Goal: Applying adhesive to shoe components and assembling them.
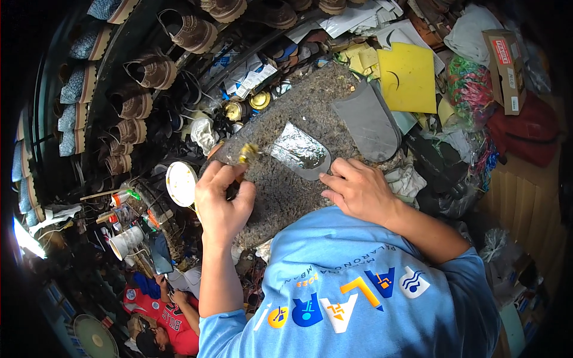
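Note:
My left hand (222, 200) is closed around a small brush, its fingers hiding most of the handle. The brush head (248, 153) is coated in yellowish glue and blurred. Just right of it lies a grey, round-ended sole piece (301, 152) on the rough, dark work surface (286, 203). A wet, shiny film covers most of its face. At the piece's near, rounded edge, the bent fingers of my right hand (361, 190) hold it down. A larger dark grey sheet (369, 122) with a rounded end lies beyond my right hand.
A round white lid or container (181, 184) stands left of my left hand. Yellow sheets (407, 77) and open tins (234, 110) lie at the far side. Brown shoes (149, 70) line racks at left. A person in a red top (161, 316) sits at lower left.

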`<state>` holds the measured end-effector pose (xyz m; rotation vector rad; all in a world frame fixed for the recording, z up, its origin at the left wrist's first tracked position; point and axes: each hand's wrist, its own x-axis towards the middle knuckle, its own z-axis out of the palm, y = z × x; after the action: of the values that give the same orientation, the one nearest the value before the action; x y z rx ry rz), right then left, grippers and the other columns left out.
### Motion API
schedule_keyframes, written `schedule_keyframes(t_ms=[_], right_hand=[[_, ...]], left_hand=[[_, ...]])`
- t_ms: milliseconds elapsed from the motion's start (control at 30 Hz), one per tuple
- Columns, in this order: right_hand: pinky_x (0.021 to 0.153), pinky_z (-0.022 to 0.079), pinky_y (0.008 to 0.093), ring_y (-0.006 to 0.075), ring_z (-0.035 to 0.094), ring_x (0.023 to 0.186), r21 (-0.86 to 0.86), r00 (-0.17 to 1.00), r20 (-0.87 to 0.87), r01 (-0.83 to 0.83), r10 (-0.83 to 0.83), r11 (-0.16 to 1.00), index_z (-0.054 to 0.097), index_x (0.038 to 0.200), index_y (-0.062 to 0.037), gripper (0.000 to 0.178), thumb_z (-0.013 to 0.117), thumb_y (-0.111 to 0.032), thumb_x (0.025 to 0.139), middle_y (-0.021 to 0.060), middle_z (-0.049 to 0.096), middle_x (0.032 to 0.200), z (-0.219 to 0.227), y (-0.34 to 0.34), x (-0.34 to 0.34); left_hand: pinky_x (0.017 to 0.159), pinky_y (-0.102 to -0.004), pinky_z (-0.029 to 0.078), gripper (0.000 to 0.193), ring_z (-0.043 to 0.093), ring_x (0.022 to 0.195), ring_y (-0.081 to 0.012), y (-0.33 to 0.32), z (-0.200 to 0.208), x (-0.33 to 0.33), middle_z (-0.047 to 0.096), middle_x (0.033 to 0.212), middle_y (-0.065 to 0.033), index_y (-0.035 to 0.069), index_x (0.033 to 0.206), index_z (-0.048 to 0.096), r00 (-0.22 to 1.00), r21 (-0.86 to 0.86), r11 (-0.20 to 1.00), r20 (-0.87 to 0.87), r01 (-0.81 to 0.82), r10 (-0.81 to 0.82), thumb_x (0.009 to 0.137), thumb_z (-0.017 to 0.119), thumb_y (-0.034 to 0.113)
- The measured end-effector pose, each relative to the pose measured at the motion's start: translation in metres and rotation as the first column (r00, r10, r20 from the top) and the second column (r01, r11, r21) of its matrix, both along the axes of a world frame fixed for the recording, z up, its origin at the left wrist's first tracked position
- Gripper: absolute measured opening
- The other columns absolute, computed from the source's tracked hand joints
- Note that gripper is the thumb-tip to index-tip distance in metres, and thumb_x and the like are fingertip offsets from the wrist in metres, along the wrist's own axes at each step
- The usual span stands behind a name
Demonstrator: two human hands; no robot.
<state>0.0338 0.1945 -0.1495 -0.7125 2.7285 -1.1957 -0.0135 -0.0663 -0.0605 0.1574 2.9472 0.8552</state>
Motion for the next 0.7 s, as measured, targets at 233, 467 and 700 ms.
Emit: schedule_keyframes(t_ms=[233,467,700], right_hand=[[0.066,0.057,0.0384,0.0242,0.064,0.086,0.001,1.000,0.008,0.009,-0.009,1.000,0.075,0.102,-0.0062,0.027,0.079,-0.023,0.081,0.0043,0.058,0.097,0.000,0.000,0.000],[0.067,0.057,0.0386,0.0249,0.064,0.088,0.011,1.000,0.019,-0.001,0.001,1.000,0.075,0.102,-0.0065,0.027,0.079,-0.023,0.081,0.0050,0.057,0.097,0.002,0.000,-0.001],[0.067,0.057,0.0385,0.0248,0.064,0.088,0.039,1.000,0.031,-0.002,0.000,0.999,0.075,0.103,-0.0070,0.027,0.078,-0.023,0.082,0.0047,0.057,0.097,0.003,-0.001,0.000]], left_hand=[[0.064,-0.0323,0.047,0.025,0.061,0.069,-0.0218,0.010,0.001,0.004,0.058,0.076,-0.0102,-0.003,0.093,0.075,0.990,-0.032,0.990,0.039,0.135,-0.133,0.071,0.064,0.001],[0.065,-0.0321,0.048,0.026,0.060,0.070,-0.0222,0.009,-0.001,0.006,0.056,0.076,-0.0090,-0.001,0.094,0.076,0.993,-0.045,0.992,-0.016,0.114,-0.115,0.071,0.065,0.001],[0.063,-0.0223,0.045,0.015,0.057,0.068,-0.0057,0.013,-0.011,0.002,0.067,0.074,-0.0005,-0.004,0.097,0.075,0.960,0.226,0.934,0.019,-0.276,0.279,0.096,0.066,0.008]])
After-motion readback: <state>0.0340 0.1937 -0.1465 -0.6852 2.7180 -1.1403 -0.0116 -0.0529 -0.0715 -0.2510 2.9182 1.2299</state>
